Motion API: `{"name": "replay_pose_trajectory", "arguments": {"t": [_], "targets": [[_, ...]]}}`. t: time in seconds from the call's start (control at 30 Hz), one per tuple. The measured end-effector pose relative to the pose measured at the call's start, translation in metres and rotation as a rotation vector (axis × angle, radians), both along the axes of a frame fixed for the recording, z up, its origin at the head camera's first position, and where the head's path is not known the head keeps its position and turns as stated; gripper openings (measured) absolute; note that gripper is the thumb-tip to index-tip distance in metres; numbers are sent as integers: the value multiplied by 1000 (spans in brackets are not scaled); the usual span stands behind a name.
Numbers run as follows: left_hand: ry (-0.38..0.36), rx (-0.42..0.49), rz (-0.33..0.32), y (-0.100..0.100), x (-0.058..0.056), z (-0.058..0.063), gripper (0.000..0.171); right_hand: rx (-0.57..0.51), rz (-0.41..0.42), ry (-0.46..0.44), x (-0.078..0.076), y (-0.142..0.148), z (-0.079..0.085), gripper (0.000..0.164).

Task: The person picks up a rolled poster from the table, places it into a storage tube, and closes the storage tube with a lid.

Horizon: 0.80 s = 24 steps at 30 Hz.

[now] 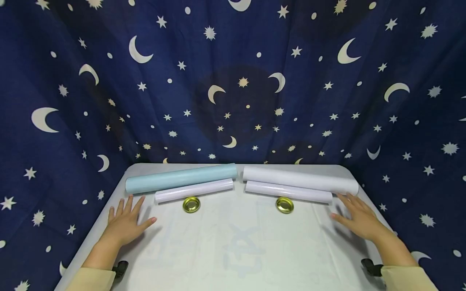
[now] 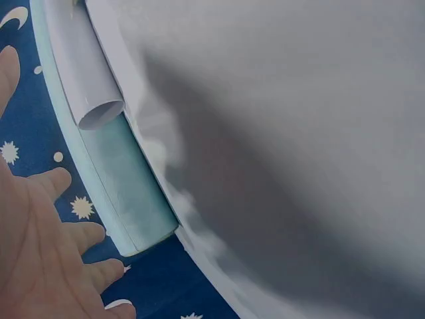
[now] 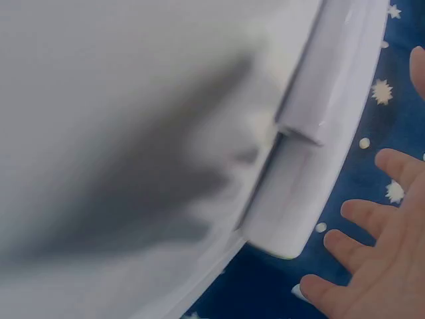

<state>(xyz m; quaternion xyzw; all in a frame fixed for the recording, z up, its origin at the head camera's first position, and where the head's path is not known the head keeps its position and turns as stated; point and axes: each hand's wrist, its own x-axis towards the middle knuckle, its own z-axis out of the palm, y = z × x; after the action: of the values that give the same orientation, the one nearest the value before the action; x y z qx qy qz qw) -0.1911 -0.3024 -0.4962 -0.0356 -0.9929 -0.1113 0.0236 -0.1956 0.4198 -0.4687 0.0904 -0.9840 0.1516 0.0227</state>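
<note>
A dark blue curtain with pale moons, stars and dots goes up behind the white table and down both its sides. At the far edge of the table, on the right, lies a fat white roll, and on the left lies a fat light blue roll, both a bit slanted, with a small gap between their inner ends. Right in front of the fat white roll is a thin white roll. The other thin roll, a very pale purple one, lies right in front of the blue roll, and the left wrist view shows that its end is hollow. The left hand is near the outer end of the blue roll, with its fingers spread wide and nothing in them. The right hand is near the outer ends of the two white rolls, and its fingers are spread and hold nothing too. Both hands make soft shadows on the table. The arms have cream sleeves. Two little round gold dishes sit on the table, one just in front of each thin roll. A small black piece shows at each wrist, by the sleeve.
</note>
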Motion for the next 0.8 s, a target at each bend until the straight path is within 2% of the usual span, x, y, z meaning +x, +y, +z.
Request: {"name": "replay_pose_trajectory", "arguments": {"t": [0.23, 0.53, 0.8], "targets": [[52, 40, -23, 11, -14, 0, 93, -55, 55, 21, -12, -24, 15, 82], [131, 60, -104, 26, -30, 7, 84, -73, 104, 68, -23, -48, 18, 73], [137, 80, -136, 37, -42, 6, 80, -111, 144, 139, -30, -64, 19, 61]]}}
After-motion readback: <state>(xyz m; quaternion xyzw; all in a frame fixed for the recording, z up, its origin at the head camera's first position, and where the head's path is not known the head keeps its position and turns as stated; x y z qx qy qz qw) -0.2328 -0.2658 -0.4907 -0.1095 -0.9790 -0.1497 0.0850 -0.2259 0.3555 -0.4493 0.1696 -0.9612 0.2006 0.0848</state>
